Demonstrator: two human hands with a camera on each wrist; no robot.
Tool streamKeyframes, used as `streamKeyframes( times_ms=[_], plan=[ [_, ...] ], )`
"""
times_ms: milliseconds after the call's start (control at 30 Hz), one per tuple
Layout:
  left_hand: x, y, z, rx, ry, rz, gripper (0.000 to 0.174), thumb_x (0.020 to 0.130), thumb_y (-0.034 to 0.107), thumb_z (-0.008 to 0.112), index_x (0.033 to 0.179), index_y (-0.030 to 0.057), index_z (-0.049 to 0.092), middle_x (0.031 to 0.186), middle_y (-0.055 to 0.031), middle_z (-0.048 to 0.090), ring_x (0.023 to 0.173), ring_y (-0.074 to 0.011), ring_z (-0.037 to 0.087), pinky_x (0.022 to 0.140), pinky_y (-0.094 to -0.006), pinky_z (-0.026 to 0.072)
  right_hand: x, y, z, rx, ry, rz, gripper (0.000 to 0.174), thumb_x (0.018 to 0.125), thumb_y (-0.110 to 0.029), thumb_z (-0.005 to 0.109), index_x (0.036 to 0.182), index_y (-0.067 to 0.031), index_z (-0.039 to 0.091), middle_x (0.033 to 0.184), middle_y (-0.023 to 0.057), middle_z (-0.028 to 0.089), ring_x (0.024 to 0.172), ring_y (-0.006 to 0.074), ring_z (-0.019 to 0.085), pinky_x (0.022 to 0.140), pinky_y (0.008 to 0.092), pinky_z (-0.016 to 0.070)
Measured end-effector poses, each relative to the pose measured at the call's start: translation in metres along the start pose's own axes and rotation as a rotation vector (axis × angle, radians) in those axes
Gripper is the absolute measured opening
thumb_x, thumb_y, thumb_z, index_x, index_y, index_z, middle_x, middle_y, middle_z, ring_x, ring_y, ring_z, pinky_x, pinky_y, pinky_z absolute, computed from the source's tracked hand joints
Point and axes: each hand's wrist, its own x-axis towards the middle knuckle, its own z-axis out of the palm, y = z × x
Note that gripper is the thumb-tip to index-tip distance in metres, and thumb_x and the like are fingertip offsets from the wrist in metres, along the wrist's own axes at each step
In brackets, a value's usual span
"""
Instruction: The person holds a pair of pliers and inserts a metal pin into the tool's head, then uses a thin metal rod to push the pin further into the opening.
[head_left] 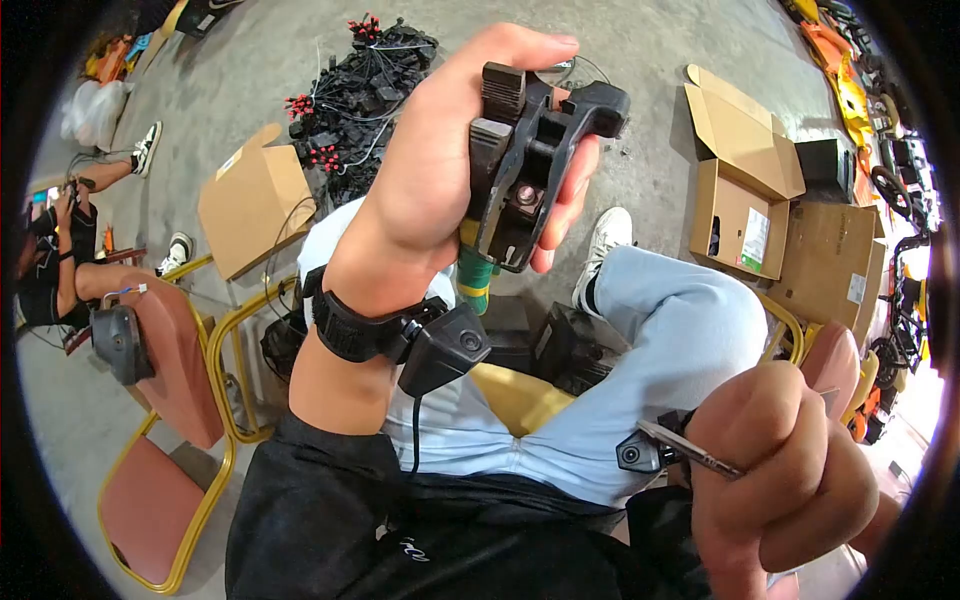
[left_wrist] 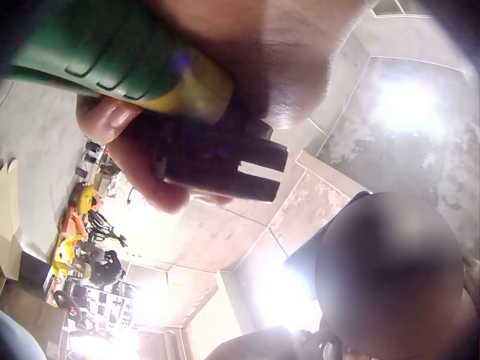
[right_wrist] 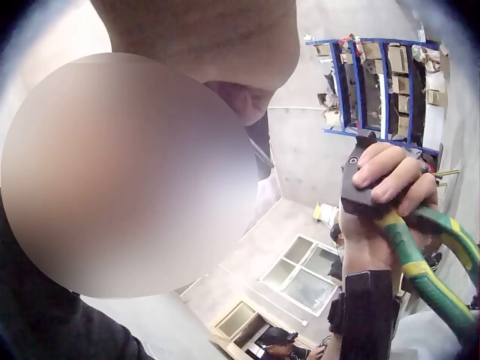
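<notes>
My left hand (head_left: 415, 190) is raised in front of me and grips the black head of a wire stripper (head_left: 525, 185). Ribbed dark blocks and a screw show on that head. The tool's green and yellow handles (right_wrist: 420, 274) point downward, away from the fingers. In the left wrist view the slotted end of the head (left_wrist: 255, 172) sticks out past the fingers. At the lower right my right hand (head_left: 790, 470) is curled into a fist around a thin grey metal rod (head_left: 690, 447), one end of which juts out. Most of the rod is hidden by the fingers.
A heap of black parts with red-tipped cables (head_left: 370, 100) lies on the floor ahead. Cardboard boxes stand left (head_left: 255, 205) and right (head_left: 735, 215). Black blocks (head_left: 570, 345) sit between my legs. A pink chair (head_left: 165, 490) and another person (head_left: 60, 250) are at the left.
</notes>
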Motion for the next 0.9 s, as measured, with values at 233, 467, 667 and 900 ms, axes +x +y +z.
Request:
streamKeyframes(
  times_ms=[233,467,667,900],
  plan=[
    [0.002,-0.007,-0.013,-0.036,-0.073,0.016,0.056,0.085,0.051,0.043,0.066,0.0006,0.059,0.053,-0.0101,0.056,0.040,-0.0188,0.054,0.040,-0.0293,0.0473,0.025,0.043,0.019,0.262,0.117,-0.178,0.023,0.084,-0.027,0.069,0.107,-0.0243,0.069,0.062,-0.0022,0.041,0.051,0.0153,0.040,0.047,0.0314,0.0315],
    [0.000,-0.003,-0.026,-0.118,-0.273,0.054,0.056,0.087,0.049,0.040,0.065,-0.0005,0.056,0.051,-0.0133,0.055,0.039,-0.0239,0.054,0.041,-0.0306,0.0471,0.027,0.094,0.011,0.152,0.626,0.765,0.026,0.093,-0.008,0.043,0.114,0.0058,0.049,0.066,-0.0020,0.031,0.058,0.0085,0.031,0.053,0.0223,0.0268],
    [-0.011,0.005,-0.061,-0.293,-0.401,0.136,0.052,0.088,0.046,0.039,0.062,0.0035,0.051,0.049,-0.0099,0.051,0.039,-0.0247,0.053,0.042,-0.0310,0.0469,0.007,0.174,0.006,0.344,0.647,1.054,0.016,0.091,-0.003,0.045,0.105,0.0049,0.044,0.077,0.0082,0.051,0.072,0.0202,0.054,0.068,0.0316,0.0444],
    [-0.043,0.014,-0.112,-0.280,-0.279,0.228,0.048,0.092,0.041,0.035,0.058,0.0076,0.045,0.046,-0.0061,0.045,0.040,-0.0240,0.046,0.045,-0.0308,0.0383,0.021,0.209,0.055,0.461,0.489,1.267,0.022,0.093,-0.014,0.044,0.106,0.0037,0.046,0.084,0.0132,0.057,0.080,0.0258,0.058,0.078,0.0390,0.0492]
  ],
)
